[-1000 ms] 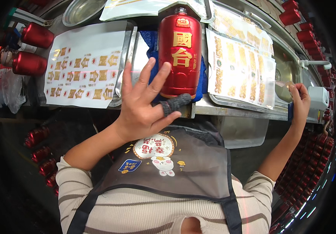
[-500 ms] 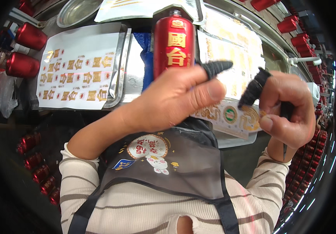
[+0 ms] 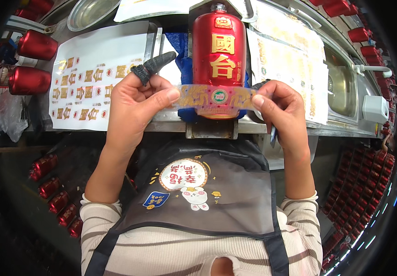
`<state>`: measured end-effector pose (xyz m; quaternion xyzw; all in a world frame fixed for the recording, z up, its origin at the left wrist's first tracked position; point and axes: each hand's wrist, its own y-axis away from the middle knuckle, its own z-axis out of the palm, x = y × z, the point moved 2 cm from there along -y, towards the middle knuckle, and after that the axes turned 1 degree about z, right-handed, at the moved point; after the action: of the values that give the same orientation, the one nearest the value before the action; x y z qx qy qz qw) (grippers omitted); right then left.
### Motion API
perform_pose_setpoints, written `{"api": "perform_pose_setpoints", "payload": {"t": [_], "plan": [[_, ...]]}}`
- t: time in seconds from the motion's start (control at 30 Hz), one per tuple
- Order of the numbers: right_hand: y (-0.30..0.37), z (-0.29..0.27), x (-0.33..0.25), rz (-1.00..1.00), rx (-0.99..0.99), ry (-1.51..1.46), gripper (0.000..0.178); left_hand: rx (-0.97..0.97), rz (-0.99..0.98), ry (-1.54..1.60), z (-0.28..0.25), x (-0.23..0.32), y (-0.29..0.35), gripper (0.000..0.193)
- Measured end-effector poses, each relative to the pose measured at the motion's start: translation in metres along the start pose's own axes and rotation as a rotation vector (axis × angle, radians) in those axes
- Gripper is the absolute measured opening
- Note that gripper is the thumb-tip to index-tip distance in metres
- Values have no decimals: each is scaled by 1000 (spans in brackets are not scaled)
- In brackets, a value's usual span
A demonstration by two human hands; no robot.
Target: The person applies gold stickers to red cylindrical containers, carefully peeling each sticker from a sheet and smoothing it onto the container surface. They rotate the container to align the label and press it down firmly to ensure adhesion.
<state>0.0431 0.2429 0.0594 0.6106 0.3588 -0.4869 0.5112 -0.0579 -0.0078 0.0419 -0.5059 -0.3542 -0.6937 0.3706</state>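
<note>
A clear strip decal (image 3: 197, 96) with gold patterns and a green round emblem stretches across the lower part of a glossy red bottle (image 3: 228, 30). My left hand (image 3: 131, 99) pinches its left end between thumb and fingers. At the other end, my right hand (image 3: 286, 108) pinches it the same way. Whether the strip touches the bottle I cannot tell. The bottle lies neck away from me on a metal holder (image 3: 211, 132). A black finger cover (image 3: 157, 64) sits on my left index finger. Below my right palm pokes a thin dark tool (image 3: 273, 134), its kind unclear.
At left lies a white sheet of gold decals (image 3: 81, 99), with red bottles (image 3: 30, 79) beyond it. More decal sheets (image 3: 295, 69) lie to the right, before a metal basin (image 3: 343, 92). A blue cloth (image 3: 184, 50) is under the bottle. Rows of red bottles (image 3: 359, 184) stand lower right.
Both hands have moved to either side of the bottle. The strip, earlier at my right hand, now spans the bottle, with my left hand gripping its other end.
</note>
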Motion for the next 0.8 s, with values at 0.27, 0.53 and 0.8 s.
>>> {"api": "perform_pose_setpoints", "payload": {"t": [0.27,0.53,0.8], "plan": [[-6,-3,2,86,-16,-24,10,19,-15,-9,2,-9,-7,15],[-2,-6,-7,91,-33,-37,9,-46,-126,160,-2,-5,-8,22],[-4,-6,-9,79,-27,8,9,-21,-120,91,-2,-9,-6,20]]}}
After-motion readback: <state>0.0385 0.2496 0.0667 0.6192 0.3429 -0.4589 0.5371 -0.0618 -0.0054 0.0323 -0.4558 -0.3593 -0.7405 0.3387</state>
